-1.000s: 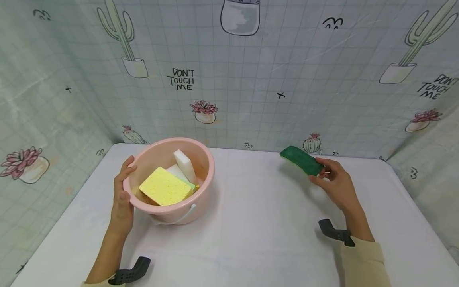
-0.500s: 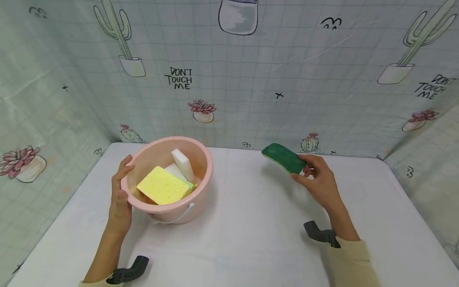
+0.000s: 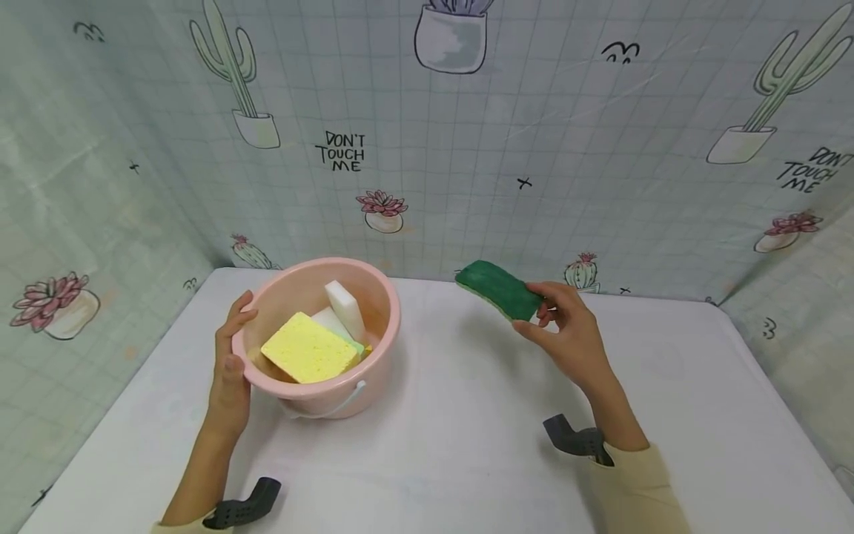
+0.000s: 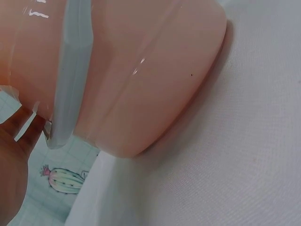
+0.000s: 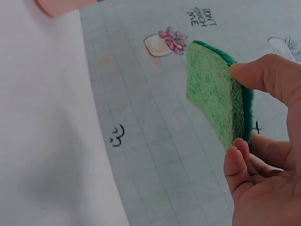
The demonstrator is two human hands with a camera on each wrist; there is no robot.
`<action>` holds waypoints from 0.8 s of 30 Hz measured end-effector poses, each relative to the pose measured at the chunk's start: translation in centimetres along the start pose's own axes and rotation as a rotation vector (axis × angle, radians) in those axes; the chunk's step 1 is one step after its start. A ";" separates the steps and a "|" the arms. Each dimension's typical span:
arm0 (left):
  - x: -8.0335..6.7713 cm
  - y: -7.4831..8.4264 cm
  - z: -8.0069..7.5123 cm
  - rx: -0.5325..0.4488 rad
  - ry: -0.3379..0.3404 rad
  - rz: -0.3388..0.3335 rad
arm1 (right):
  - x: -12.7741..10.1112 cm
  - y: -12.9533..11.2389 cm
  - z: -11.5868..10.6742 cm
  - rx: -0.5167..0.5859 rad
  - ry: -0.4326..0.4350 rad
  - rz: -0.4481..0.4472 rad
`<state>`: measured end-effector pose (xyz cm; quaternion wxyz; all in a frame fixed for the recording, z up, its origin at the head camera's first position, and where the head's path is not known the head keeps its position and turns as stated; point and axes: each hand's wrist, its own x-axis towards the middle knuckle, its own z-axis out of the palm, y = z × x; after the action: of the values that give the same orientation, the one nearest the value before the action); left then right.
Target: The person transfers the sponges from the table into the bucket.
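Note:
My right hand (image 3: 567,334) pinches a scouring sponge (image 3: 499,289) by one end and holds it above the table, to the right of the bucket. Its dark green scouring side faces up in the head view; the lighter green sponge side (image 5: 209,84) shows in the right wrist view. A pink bucket (image 3: 333,400) stands on the table at the left. My left hand (image 3: 230,378) grips its left side, fingers at the rim. Inside lie a yellow sponge (image 3: 310,348), a white block (image 3: 345,308) and another whitish piece with a green edge, partly hidden.
The bucket's pale handle (image 3: 333,408) hangs down its near side. A white cloth covers the table (image 3: 434,460). Behind and at both sides hangs a curtain (image 3: 454,148) printed with cacti. Each wrist wears a dark camera mount (image 3: 574,437).
My right hand has carried the scouring sponge leftward, closer to the bucket. The left hand and the bucket have stayed in place.

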<state>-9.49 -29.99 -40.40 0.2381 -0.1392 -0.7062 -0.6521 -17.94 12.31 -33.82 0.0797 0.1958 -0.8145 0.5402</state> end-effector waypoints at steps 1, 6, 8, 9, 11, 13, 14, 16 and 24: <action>0.0 0.0 0.0 -0.001 -0.001 0.000 | 0.1 -0.2 0.2 0.009 -0.003 0.006; -0.1 0.0 0.0 0.010 -0.004 0.002 | 0.6 0.2 1.4 0.054 -0.015 0.003; -0.1 0.0 -0.1 0.015 -0.004 0.002 | 0.9 0.5 1.8 0.063 -0.018 -0.015; -0.1 0.1 -0.1 0.018 -0.004 0.000 | 1.0 0.6 2.1 0.067 -0.018 -0.027; -0.1 0.1 -0.1 0.016 -0.004 0.001 | 1.3 0.4 2.5 0.073 -0.023 -0.053; -0.1 0.1 -0.1 0.015 -0.003 0.001 | 1.6 0.0 3.1 0.073 -0.031 -0.078; -0.1 0.1 -0.1 0.013 -0.002 0.003 | 1.7 -0.3 3.3 0.073 -0.036 -0.089; -0.1 0.1 -0.1 0.005 -0.002 0.007 | 1.9 -0.8 3.9 0.067 -0.045 -0.107; -0.2 0.2 0.2 0.003 0.004 -0.002 | 2.4 -2.6 6.2 0.032 -0.084 -0.153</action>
<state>-9.28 -29.79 -40.36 0.2390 -0.1368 -0.7067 -0.6517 -18.60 5.21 -33.28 0.0833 0.2813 -0.7910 0.5369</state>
